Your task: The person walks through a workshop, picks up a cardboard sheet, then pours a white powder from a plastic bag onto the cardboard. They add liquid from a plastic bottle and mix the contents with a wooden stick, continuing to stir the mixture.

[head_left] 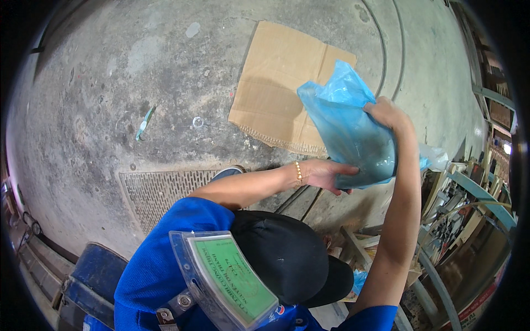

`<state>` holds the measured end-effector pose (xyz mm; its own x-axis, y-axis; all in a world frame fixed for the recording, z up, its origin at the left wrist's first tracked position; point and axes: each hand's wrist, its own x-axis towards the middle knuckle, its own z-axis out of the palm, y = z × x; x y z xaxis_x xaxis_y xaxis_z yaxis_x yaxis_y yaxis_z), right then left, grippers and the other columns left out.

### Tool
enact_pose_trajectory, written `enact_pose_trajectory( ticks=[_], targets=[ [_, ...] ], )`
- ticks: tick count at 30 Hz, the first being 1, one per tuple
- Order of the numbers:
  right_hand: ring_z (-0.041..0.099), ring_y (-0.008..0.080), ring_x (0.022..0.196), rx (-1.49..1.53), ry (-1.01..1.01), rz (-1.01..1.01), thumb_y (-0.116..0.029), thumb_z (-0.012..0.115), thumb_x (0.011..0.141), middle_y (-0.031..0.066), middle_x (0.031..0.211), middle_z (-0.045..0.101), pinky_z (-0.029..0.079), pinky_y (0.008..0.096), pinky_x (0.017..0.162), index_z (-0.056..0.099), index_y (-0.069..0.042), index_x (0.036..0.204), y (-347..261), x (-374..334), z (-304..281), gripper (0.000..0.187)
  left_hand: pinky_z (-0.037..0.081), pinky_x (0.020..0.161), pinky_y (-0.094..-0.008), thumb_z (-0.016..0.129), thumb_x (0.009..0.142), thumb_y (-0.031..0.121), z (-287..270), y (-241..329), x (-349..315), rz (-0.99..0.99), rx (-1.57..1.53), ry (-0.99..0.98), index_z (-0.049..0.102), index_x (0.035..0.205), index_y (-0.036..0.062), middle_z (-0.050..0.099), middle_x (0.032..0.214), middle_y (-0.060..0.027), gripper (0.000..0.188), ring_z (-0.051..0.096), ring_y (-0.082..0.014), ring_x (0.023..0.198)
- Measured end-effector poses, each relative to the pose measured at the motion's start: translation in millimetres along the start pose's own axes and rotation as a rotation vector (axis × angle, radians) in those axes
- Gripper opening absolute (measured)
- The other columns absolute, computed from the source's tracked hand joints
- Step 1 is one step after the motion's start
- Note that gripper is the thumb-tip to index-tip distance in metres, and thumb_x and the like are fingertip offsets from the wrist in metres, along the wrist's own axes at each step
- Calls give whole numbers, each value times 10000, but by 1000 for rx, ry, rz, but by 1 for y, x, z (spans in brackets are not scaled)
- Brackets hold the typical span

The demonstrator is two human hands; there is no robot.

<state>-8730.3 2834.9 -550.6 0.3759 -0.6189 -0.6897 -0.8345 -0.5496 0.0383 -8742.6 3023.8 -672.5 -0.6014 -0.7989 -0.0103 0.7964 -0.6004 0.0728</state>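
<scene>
A blue translucent plastic bag [353, 132] hangs in front of me, tilted, with a rounded, darker bulk inside that I cannot make out. My right hand [388, 113] is closed on the bag's upper right side, pinching the film. Lower down, my left hand [328, 174] holds the bag's bottom corner, thumb in front and the other fingers beneath; a gold bracelet circles that wrist. The bag's loose top flares up over a flat sheet of brown cardboard [279, 83] on the floor.
A perforated metal plate [165, 190] lies on the grey concrete floor [99, 127], near a small teal strip [144, 123] and a white ring [197, 122]. Racks of narrow pieces [461, 212] crowd the right side. A dark blue drum [102, 270] stands lower left. A black cap [281, 256] shows below my hands.
</scene>
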Motion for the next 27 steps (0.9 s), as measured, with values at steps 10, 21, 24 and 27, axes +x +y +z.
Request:
enact_pose_trajectory(
  ticks=[10, 21, 24, 27],
  targets=[
    [614, 391, 959, 12, 21, 17, -265, 507, 729, 313, 988, 603, 456, 408, 847, 621, 106, 977, -7, -14, -17, 460, 474, 576, -289, 554, 912, 292, 20, 4, 6, -1, -69, 116, 501, 1155, 106, 592, 1054, -45, 310, 600, -201, 817],
    [621, 397, 928, 135, 43, 33, -246, 497, 732, 304, 957, 617, 462, 416, 814, 634, 105, 934, -4, -26, -24, 428, 447, 580, -280, 596, 885, 322, 27, 2, 8, 0, -8, 100, 513, 1167, 113, 597, 1024, -28, 361, 598, -175, 808],
    [622, 397, 926, 88, 92, 8, -252, 496, 732, 313, 942, 615, 460, 417, 809, 627, 117, 932, -12, -27, -21, 440, 450, 594, -279, 600, 882, 330, 28, 3, 5, 6, -9, 129, 511, 1175, 116, 599, 1028, -18, 373, 598, -175, 810],
    [622, 397, 922, 38, 105, 14, -248, 492, 733, 317, 932, 611, 459, 419, 809, 624, 116, 929, -4, -25, -13, 434, 443, 586, -272, 606, 878, 339, 34, 1, 8, -17, -8, 107, 512, 1177, 124, 602, 1033, -10, 380, 600, -170, 809]
  ],
)
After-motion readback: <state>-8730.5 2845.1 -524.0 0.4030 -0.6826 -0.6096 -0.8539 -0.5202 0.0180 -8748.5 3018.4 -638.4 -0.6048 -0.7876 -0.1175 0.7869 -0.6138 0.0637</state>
